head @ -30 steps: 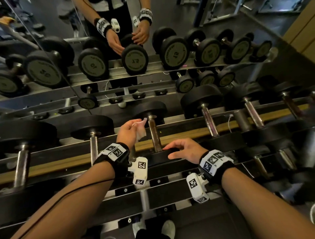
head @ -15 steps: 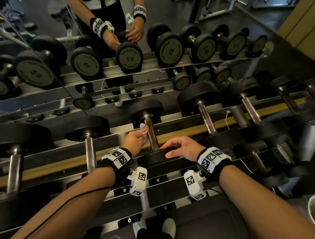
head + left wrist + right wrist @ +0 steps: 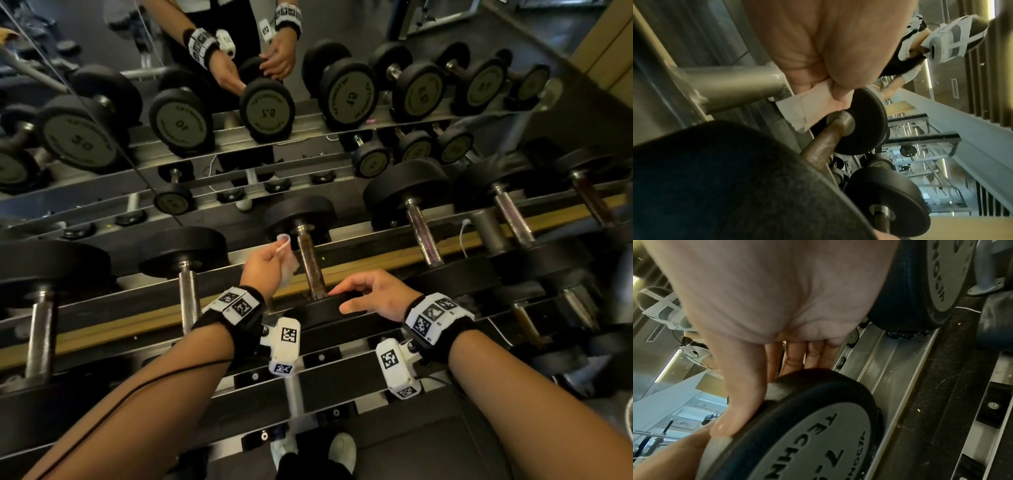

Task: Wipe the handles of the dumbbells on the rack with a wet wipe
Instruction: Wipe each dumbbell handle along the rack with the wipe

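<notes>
A dumbbell marked 7.5 lies on the rack's top tier straight ahead, its brownish metal handle (image 3: pixel 310 263) (image 3: pixel 824 142) running away from me. My left hand (image 3: pixel 282 251) (image 3: pixel 830 91) pinches a folded white wet wipe (image 3: pixel 291 265) (image 3: pixel 805 107) just left of the handle's far half; I cannot tell whether the wipe touches the handle. My right hand (image 3: pixel 342 298) (image 3: pixel 764 386) arches over the dumbbell's near black head (image 3: pixel 325 313) (image 3: pixel 818 426), fingers on top of the rim and thumb on its front edge.
More black dumbbells flank it: one handle to the left (image 3: pixel 187 294), another to the right (image 3: pixel 424 240). A mirror (image 3: pixel 205 113) behind the rack reflects the weights and my hands. Steel rack rails (image 3: pixel 322 363) run below, with my shoes (image 3: pixel 342 448) on the floor.
The left hand slid the wipe down against the handle half a second ago; now it is back up near the far half, slightly left. The right hand has stayed on the near head.
</notes>
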Motion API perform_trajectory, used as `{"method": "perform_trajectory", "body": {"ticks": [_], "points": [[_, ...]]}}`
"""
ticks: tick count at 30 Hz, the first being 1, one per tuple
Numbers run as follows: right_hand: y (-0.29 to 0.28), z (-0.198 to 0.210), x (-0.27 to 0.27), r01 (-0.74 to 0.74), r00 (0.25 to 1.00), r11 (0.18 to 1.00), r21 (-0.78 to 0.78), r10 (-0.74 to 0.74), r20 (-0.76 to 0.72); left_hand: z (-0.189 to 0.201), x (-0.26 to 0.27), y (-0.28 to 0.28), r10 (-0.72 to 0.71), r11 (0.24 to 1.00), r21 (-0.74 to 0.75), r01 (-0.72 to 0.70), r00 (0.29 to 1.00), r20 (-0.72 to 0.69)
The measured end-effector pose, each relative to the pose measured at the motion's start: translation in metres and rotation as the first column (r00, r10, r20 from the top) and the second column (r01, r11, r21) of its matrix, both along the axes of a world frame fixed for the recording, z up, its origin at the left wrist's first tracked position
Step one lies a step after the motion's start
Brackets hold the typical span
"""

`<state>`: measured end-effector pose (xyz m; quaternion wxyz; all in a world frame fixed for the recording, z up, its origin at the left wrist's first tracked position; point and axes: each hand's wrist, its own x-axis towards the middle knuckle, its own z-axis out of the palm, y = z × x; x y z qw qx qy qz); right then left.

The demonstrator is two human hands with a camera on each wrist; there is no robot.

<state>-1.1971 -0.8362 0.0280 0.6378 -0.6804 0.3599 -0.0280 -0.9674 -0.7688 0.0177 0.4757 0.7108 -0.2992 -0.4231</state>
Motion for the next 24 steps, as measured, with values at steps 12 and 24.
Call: {"method": "perform_trajectory", "body": {"ticks": [12,24], "points": [[0.003,-0.002,-0.003,-0.002,0.998,1.000,-0.011,0.002,0.057,-0.012,-0.004,0.034,-0.528,0.846,0.222,0.485,0.822,0.216],[0.002,-0.004,-0.001,0.022,0.999,1.000,0.023,-0.022,0.040,-0.005,0.006,-0.011,-0.082,0.997,-0.003,0.082,0.997,0.001]]}}
